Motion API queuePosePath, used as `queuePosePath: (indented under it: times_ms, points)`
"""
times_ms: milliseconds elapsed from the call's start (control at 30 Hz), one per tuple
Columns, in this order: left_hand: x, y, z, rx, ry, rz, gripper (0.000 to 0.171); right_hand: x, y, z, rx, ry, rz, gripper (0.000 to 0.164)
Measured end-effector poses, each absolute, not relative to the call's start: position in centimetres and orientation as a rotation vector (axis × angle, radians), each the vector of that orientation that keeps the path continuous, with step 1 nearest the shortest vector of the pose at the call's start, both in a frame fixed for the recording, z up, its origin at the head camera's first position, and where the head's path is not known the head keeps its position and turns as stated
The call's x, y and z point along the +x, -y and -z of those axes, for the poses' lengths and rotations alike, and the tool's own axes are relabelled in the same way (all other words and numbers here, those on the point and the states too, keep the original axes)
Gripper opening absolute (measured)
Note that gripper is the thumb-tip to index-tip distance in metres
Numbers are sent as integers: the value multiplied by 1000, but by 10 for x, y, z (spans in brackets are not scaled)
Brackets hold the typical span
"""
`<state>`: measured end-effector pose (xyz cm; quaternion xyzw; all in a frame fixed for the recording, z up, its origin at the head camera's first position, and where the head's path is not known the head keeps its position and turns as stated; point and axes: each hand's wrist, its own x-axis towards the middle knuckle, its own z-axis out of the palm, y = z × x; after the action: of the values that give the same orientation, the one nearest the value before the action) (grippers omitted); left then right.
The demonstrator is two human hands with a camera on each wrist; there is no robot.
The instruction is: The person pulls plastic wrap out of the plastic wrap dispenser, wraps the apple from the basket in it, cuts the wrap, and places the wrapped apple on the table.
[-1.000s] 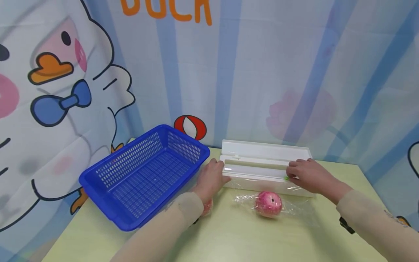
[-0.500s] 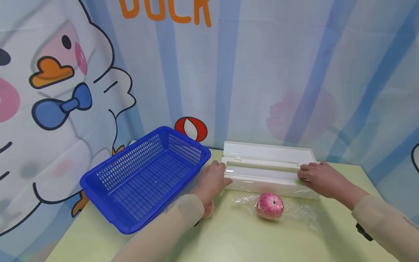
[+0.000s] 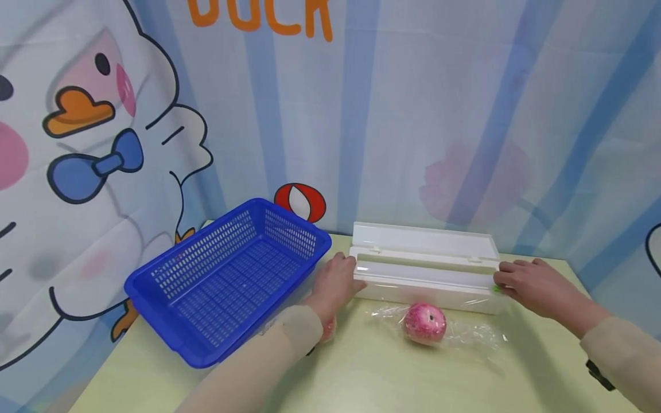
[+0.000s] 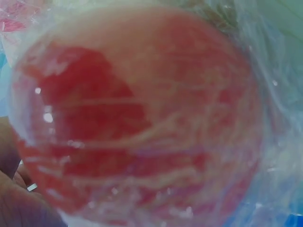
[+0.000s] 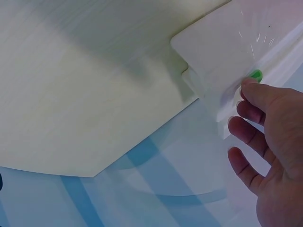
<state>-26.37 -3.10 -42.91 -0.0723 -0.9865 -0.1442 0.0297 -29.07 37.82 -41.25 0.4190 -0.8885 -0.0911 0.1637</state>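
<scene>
A white cling film dispenser (image 3: 418, 291) lies lengthwise at the back of the table with its lid (image 3: 423, 238) raised. My left hand (image 3: 331, 289) grips its left end. At the right end, my right hand (image 3: 539, 293) pinches the small green slide cutter (image 5: 256, 75) on the front edge, thumb against it. In front of the dispenser sits a pink round fruit (image 3: 424, 324) with clear film (image 3: 477, 335) spread around it. Below my left wrist is a red round fruit (image 4: 142, 109) wrapped in film, mostly hidden by the arm in the head view.
A blue perforated basket (image 3: 193, 353) stands at the left, close to my left forearm. A cartoon-printed curtain (image 3: 392, 115) hangs right behind the pale yellow table (image 3: 382, 384).
My right hand has slid rightward along the dispenser's front edge with the green slide cutter, reaching the right end. The left hand keeps its grip in the same spot.
</scene>
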Motion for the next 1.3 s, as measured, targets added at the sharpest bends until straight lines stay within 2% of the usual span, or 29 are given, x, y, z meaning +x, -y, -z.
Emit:
queuePosePath:
  times_ms: [100, 333, 500, 600, 733, 833, 1167, 1300]
  points:
    - [-264, 31, 430, -223, 3048, 451, 45, -291, -382, 413, 1184, 2547, 280, 26]
    - [-264, 32, 431, -222, 3027, 405, 43, -289, -395, 417, 1166, 2508, 251, 35]
    - [-264, 31, 431, -238, 3038, 383, 42, -285, -393, 412, 1118, 2601, 235, 26]
    - [-264, 31, 431, -236, 3046, 384, 43, -281, -384, 409, 1085, 2658, 158, 24]
    - [-264, 33, 430, -239, 3037, 381, 44, -275, -364, 410, 1090, 2661, -9, 37]
    - [-265, 35, 429, -252, 3020, 366, 46, -273, -349, 414, 1123, 2619, -80, 40]
    - [-260, 36, 423, -389, 2990, 272, 64, -275, -327, 425, 1144, 2543, -112, 34]
    - [-258, 34, 419, -500, 2978, 349, 61, -278, -323, 427, 1156, 2507, -116, 31]
